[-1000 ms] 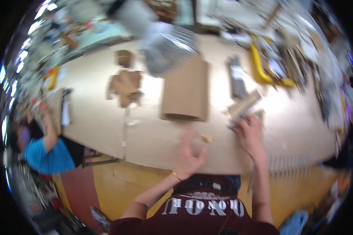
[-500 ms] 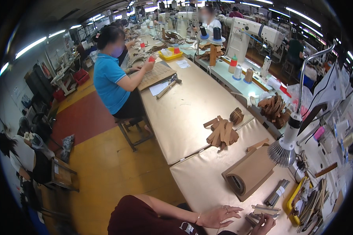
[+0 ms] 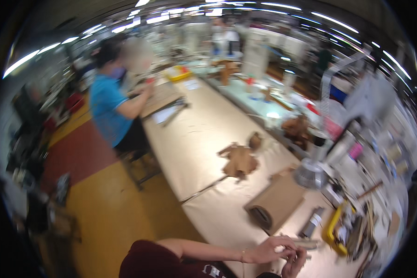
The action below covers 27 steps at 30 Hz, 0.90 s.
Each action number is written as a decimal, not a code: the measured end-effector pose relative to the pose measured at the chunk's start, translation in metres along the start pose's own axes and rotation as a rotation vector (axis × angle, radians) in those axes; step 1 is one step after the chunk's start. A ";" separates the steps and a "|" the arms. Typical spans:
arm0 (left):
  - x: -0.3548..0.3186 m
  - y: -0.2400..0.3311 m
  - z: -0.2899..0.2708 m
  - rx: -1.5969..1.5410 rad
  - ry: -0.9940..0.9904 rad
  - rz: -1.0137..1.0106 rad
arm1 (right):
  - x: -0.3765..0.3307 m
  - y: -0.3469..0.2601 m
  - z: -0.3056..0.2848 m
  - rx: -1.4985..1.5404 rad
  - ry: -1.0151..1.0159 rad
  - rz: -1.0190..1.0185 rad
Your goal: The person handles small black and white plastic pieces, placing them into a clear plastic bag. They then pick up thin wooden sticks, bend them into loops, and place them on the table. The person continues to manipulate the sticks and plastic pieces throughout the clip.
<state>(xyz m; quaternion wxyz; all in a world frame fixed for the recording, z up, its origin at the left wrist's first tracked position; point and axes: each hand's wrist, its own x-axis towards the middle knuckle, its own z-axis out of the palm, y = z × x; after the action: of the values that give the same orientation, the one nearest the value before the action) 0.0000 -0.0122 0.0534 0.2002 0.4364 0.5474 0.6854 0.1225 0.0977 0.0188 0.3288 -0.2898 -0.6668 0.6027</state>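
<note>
My left hand and my right hand meet at the bottom edge, over the near end of a long tan-covered table. Both have their fingers closed on a small pale strip, the left pinching it from above and the right curled beneath. The picture is blurred, so I cannot tell what the strip is. Just beyond my hands lie a brown roll of sheet material and a grey tool.
A pile of brown leather pieces lies mid-table. To the right stand a lamp head, a yellow object and cluttered tools. A person in a blue shirt works at the table's far left side. The yellow and red floor is on the left.
The view has swung from looking down at the table to looking left along it. My hands have come together on the pale strip at the table's near end.
</note>
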 end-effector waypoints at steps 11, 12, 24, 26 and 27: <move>0.033 0.016 -0.030 0.417 0.258 0.143 | 0.011 0.007 -0.032 -0.966 -0.052 -0.454; 0.033 0.015 -0.032 0.331 0.240 0.158 | 0.008 0.001 -0.027 -0.959 0.016 -0.443; 0.013 0.018 -0.008 0.339 -0.043 0.311 | -0.024 -0.082 0.012 -0.297 0.048 -0.250; 0.011 0.022 -0.008 0.358 -0.059 0.327 | -0.025 -0.083 0.013 -0.324 0.019 -0.225; 0.010 0.023 -0.008 0.370 -0.042 0.320 | -0.025 -0.083 0.013 -0.346 0.072 -0.254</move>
<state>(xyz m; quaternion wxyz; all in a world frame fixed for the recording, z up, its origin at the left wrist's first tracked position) -0.0076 -0.0167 0.0788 0.0173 0.5608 0.5833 0.5873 0.1285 0.0616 0.0985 0.3711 -0.2767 -0.7793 0.4223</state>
